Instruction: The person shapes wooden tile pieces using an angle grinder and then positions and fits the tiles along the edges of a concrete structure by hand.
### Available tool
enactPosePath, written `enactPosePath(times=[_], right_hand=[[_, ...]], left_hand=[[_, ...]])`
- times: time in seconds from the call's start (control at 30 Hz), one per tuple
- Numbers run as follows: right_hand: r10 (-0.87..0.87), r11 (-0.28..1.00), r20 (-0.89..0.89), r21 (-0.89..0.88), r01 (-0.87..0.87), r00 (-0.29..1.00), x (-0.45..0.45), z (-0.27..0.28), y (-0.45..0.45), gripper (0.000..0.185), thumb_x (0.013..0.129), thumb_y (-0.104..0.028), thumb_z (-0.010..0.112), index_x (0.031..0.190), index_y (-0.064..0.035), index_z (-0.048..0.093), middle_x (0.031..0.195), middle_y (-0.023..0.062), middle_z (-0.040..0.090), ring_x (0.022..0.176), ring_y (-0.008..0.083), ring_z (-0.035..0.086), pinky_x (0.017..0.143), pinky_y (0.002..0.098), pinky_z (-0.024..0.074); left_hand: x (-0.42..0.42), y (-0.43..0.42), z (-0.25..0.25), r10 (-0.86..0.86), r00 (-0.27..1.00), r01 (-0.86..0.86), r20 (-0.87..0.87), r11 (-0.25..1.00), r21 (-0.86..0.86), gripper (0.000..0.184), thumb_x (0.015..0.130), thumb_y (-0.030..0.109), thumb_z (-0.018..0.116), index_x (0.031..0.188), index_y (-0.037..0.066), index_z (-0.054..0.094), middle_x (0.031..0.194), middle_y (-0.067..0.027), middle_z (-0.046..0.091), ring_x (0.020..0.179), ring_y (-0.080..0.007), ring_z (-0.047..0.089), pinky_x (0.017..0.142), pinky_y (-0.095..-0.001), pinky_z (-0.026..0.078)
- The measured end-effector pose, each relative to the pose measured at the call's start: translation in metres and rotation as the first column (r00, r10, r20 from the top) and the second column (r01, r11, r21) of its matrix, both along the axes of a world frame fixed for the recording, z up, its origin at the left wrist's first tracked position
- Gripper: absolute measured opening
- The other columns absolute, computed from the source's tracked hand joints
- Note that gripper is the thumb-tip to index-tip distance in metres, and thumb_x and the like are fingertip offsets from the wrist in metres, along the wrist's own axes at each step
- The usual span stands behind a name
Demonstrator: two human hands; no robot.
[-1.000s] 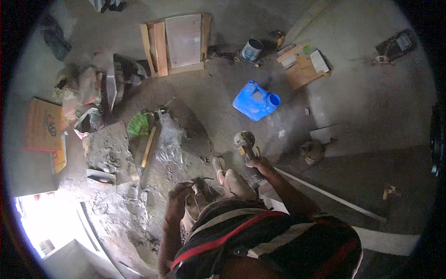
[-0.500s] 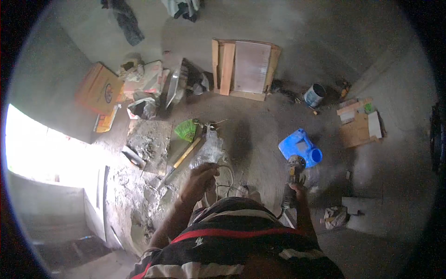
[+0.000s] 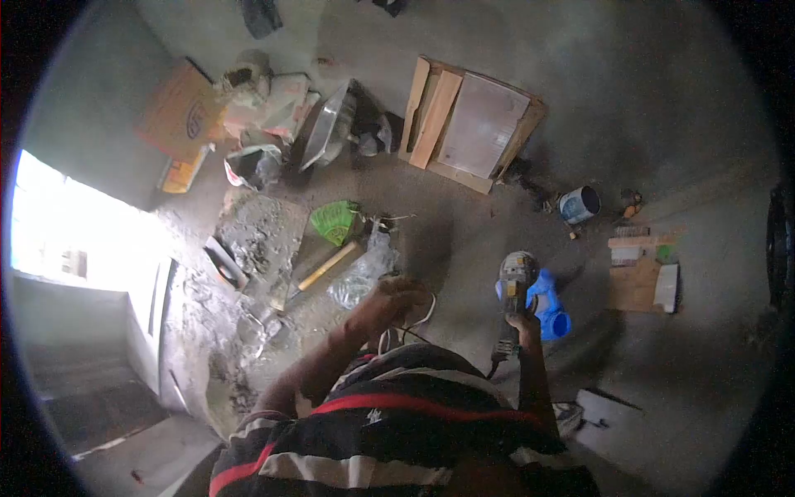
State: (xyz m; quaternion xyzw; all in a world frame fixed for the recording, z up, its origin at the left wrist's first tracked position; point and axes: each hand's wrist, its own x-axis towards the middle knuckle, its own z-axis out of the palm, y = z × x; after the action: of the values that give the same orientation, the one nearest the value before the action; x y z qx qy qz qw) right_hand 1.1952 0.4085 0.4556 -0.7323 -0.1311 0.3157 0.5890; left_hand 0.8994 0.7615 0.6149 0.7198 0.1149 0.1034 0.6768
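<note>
My left hand (image 3: 392,303) is closed around a pale cable (image 3: 430,313), which loops out past the fingers in front of my striped shirt. My right hand (image 3: 522,323) grips an angle grinder (image 3: 517,273), its round head pointing away from me and a dark cord trailing from its rear end. Behind the grinder, on the floor, lies a blue plastic jug (image 3: 553,321), partly covered by the tool and hand. A clear plastic bag (image 3: 364,273) lies just beyond my left hand, beside a wooden-handled tool (image 3: 328,265) and a green brush head (image 3: 334,220).
Wet mortar on a board (image 3: 263,236) covers the floor at left, with a trowel-like float (image 3: 225,263) on it. A framed panel (image 3: 484,124) leans against the far wall. A metal bucket (image 3: 579,205) and cardboard (image 3: 642,286) are at right. A cardboard box (image 3: 182,108) stands far left.
The view has turned. My right hand has lifted the grinder forward and slightly left, so it now overlaps the jug. My left hand has shifted right with the cable.
</note>
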Motion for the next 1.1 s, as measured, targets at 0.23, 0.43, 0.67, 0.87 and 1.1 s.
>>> enactPosePath(times=[0.23,0.43,0.67,0.87,1.1], right_hand=[[0.063,0.991,-0.309,-0.095,-0.097,0.949,0.010,0.118,0.189,0.055,0.080,-0.012,0.085,0.130,0.0003,0.065,0.111,0.0094,0.071,0.104,0.0208,0.068,0.095,0.0439,0.0559],[0.144,0.988,-0.207,-0.024,-0.152,0.968,0.043,0.114,0.305,0.049,0.077,-0.017,0.084,0.121,0.0004,0.071,0.107,0.0091,0.072,0.100,0.0222,0.068,0.093,0.0374,0.0559],[0.379,0.897,-0.181,-0.170,-0.408,0.908,0.126,0.109,0.421,0.053,0.076,-0.024,0.085,0.120,0.0015,0.069,0.105,0.0082,0.071,0.093,0.0189,0.067,0.089,0.0364,0.0546],[0.519,0.828,-0.150,-0.155,-0.538,0.841,0.237,0.049,0.510,0.053,0.077,-0.026,0.084,0.120,0.0009,0.069,0.104,0.0069,0.071,0.090,0.0181,0.066,0.087,0.0375,0.0550],[0.667,0.682,-0.233,-0.194,-0.706,0.708,0.367,0.008,0.644,0.050,0.079,-0.019,0.083,0.122,0.0009,0.067,0.103,0.0067,0.072,0.088,0.0173,0.067,0.084,0.0368,0.0558]], left_hand=[[0.050,0.101,-0.052,-0.119,0.985,0.114,0.126,0.992,0.045,0.023,0.088,0.010,0.067,0.108,-0.001,0.070,0.118,-0.0202,0.069,0.096,-0.0263,0.070,0.077,-0.0352,0.058],[0.096,0.177,0.019,0.069,0.912,-0.239,-0.404,0.891,-0.387,0.024,0.098,0.015,0.064,0.114,-0.001,0.070,0.103,-0.0128,0.071,0.088,-0.0165,0.067,0.076,-0.0324,0.055],[0.176,0.280,0.023,0.535,0.839,-0.544,-0.099,0.829,-0.127,0.027,0.103,0.014,0.061,0.124,-0.002,0.068,0.097,-0.0069,0.072,0.084,-0.0134,0.063,0.077,-0.0298,0.054],[0.290,0.383,0.007,0.800,0.585,-0.806,0.134,0.591,-0.008,0.025,0.102,0.003,0.060,0.126,0.001,0.069,0.104,-0.0099,0.074,0.088,-0.0135,0.067,0.081,-0.0294,0.054],[0.402,0.482,-0.143,0.932,0.356,-0.934,0.065,0.354,0.050,0.044,0.100,0.006,0.063,0.142,0.001,0.055,0.109,-0.0154,0.075,0.095,-0.0268,0.071,0.087,-0.0369,0.057]])
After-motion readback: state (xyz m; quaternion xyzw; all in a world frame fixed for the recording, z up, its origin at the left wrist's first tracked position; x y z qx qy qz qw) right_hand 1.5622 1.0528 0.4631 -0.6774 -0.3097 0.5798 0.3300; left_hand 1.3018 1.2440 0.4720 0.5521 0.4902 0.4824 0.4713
